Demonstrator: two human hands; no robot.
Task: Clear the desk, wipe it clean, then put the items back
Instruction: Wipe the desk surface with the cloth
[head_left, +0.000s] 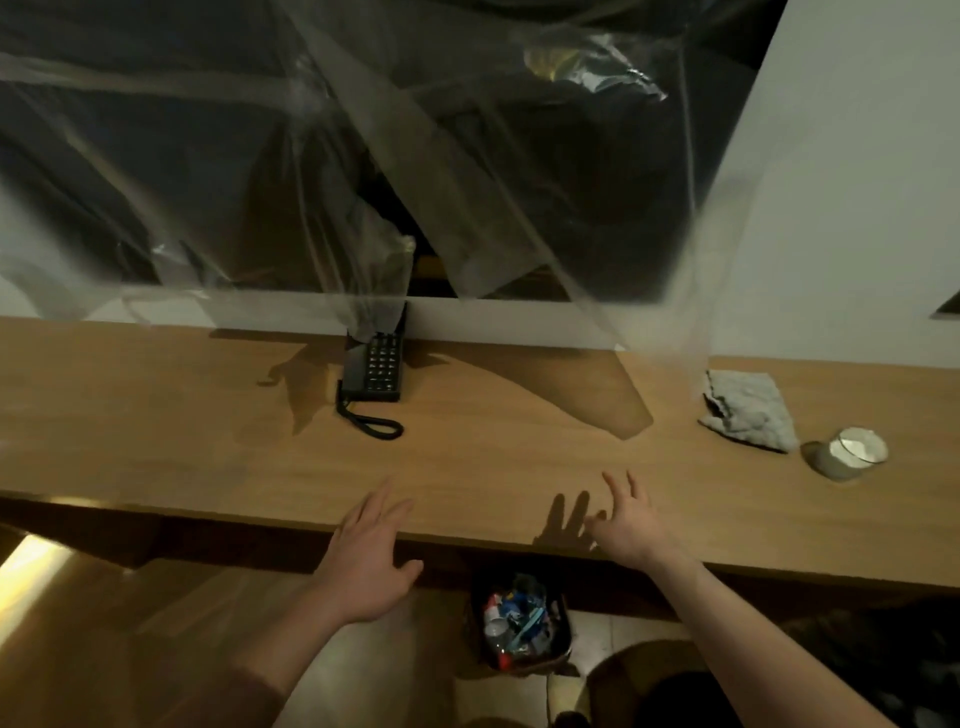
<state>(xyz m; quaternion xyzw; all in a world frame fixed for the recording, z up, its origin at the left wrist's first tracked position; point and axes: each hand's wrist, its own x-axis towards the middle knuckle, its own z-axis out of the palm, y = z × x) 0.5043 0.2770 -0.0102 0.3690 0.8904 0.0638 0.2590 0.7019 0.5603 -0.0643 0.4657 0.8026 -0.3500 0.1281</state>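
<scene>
Wooden desk (208, 441); both hands (366, 564) (626, 522) spread over its edge.

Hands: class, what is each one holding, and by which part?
Nothing. The left hand and right hand are open over the desk edge.

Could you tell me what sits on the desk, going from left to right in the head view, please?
Black telephone → grey cloth → glass candle jar.
</scene>
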